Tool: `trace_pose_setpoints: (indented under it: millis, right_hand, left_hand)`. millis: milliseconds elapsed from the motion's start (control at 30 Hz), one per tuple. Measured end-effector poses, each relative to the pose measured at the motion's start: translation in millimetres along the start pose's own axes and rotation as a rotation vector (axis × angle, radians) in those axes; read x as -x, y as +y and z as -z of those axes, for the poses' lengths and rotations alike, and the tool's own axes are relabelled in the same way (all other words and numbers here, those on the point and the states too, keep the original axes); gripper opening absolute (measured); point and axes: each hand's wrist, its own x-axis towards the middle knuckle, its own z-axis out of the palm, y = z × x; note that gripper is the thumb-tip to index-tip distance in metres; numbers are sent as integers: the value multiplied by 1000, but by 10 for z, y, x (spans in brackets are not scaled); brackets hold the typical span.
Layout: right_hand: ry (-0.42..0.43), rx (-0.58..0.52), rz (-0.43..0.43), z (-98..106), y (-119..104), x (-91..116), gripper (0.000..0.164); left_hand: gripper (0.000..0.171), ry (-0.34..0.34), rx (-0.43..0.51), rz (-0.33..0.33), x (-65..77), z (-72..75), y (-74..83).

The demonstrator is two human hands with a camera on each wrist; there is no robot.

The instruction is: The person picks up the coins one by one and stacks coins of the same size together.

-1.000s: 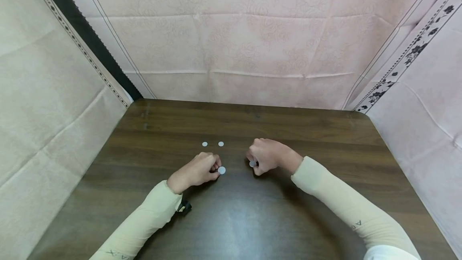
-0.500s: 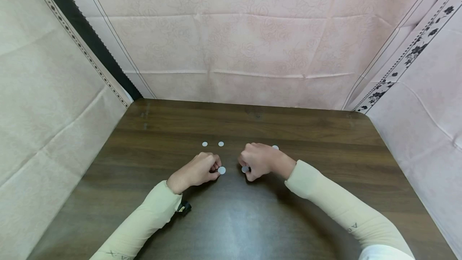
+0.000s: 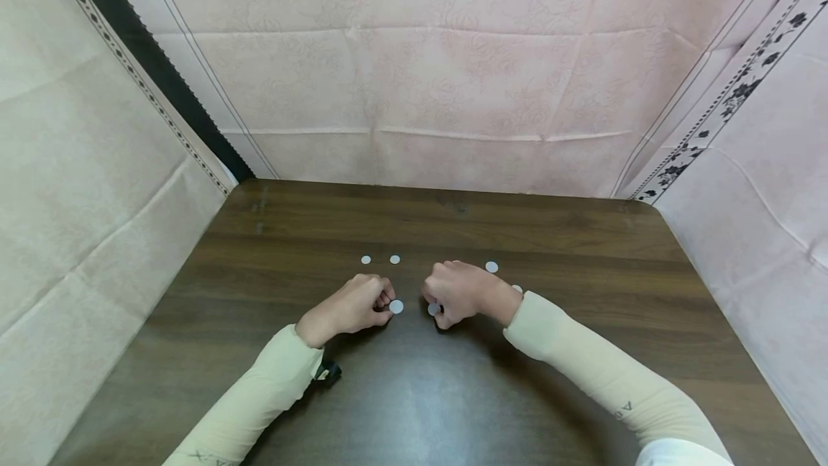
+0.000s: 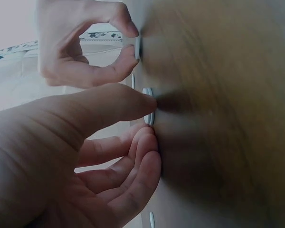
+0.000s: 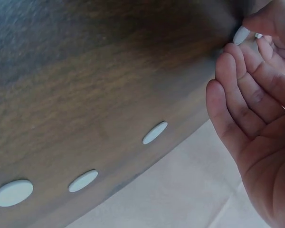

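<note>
My left hand (image 3: 352,308) rests low over the table left of the middle. Its thumb and fingers hold a small white disc (image 3: 396,306) by the edges, lying flat at the wood; the left wrist view shows this disc (image 4: 148,107) between thumb and fingertips. A short way to the right, my right hand (image 3: 468,292) pinches a second white disc (image 3: 434,308) between thumb and index finger, close over the tabletop. In the right wrist view that disc (image 5: 241,35) shows at the fingertips, the other fingers curled beside it.
On the brown wooden table (image 3: 414,394), two white discs, one further left (image 3: 366,259) and one nearer the middle (image 3: 394,259), lie beyond my left hand. Behind my right hand lie another disc (image 3: 491,267) and one partly hidden disc (image 3: 517,288) by the wrist. Pale cloth (image 3: 414,92) hangs around the table.
My right hand has slid left and nearer to me with its disc, toward the left hand. Two discs behind it have come into view. The left hand stays in place.
</note>
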Motion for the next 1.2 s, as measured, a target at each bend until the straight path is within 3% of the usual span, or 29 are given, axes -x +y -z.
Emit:
trace_pose_setpoints:
  millis: [367, 700, 867, 1200]
  right_hand:
    - [10, -30, 45, 14, 29, 7, 48]
    - [-5, -137, 20, 27, 34, 45, 31]
    - [2, -215, -7, 3, 56, 61, 13]
    - [68, -294, 35, -45, 98, 113, 7]
  left_hand:
    - [22, -17, 31, 20, -29, 0, -7]
    - [31, -12, -38, -12, -145, -34, 86]
    - [34, -15, -36, -52, -224, -83, 134]
    - [25, -19, -11, -101, -357, -149, 216]
